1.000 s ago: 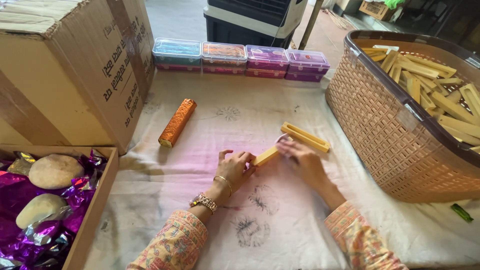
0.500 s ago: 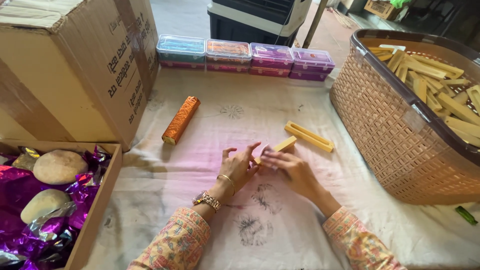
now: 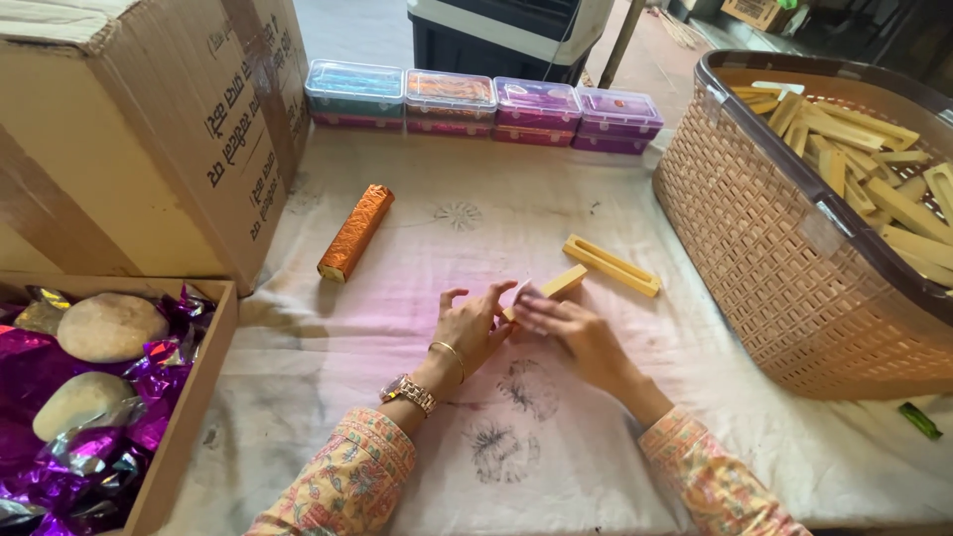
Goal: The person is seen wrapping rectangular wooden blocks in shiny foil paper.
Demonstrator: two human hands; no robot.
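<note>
Open cloth (image 3: 516,238) between cardboard box (image 3: 139,139) and basket (image 3: 784,248).

Hands (image 3: 526,328) perhaps shifted along block (image 3: 556,286).

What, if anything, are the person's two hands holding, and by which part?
Both the left hand and right hand hold a short yellow wooden block by its near end; its far end sticks out free over the white cloth.

A yellow wooden block (image 3: 561,283), a coppery orange foil-wrapped bar (image 3: 355,231), a tan woven basket (image 3: 784,248), purple foil (image 3: 94,442), a floral-patterned sleeve (image 3: 342,486), and what looks like a faintly printed white cloth (image 3: 496,437).
</note>
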